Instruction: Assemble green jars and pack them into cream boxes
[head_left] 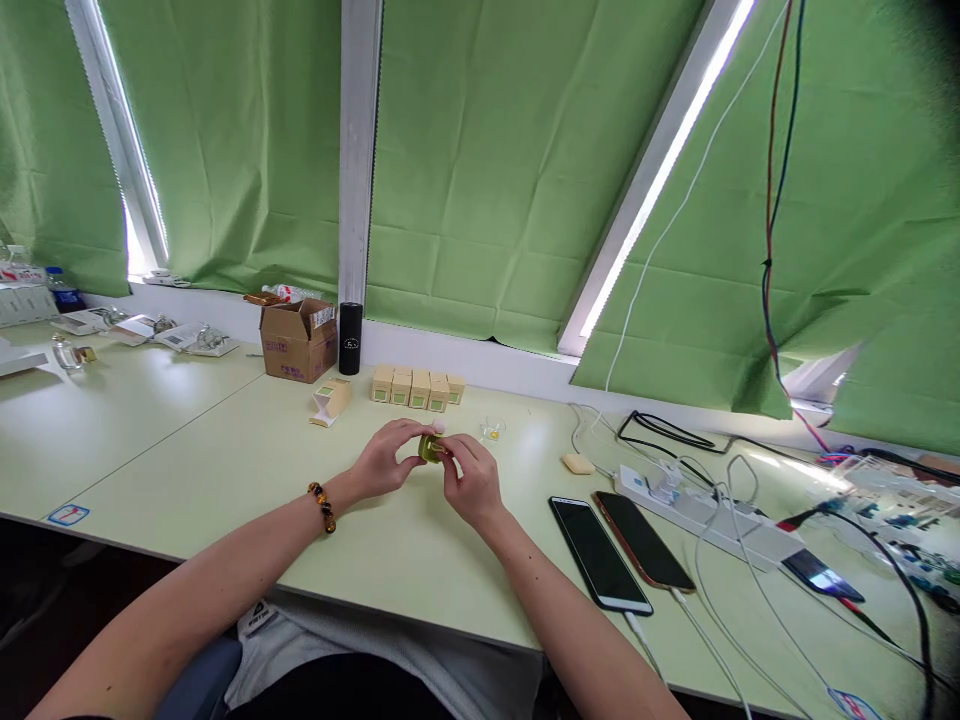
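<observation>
Above the table, my left hand pinches a small olive-green, boxy object between thumb and fingers. From the other side, the fingertips of my right hand are closed on the same object. Its exact kind is too small to make out, and my fingers hide part of it. Just beyond my right hand lies a small clear piece with a yellow spot. An opened small carton rests on its side farther back to the left. Several small tan cartons with green labels stand in a row behind my hands.
A brown cardboard box and a black tumbler stand at the back. Two phones, a power strip and loose cables occupy the right side. Glass bottles and packets lie far left.
</observation>
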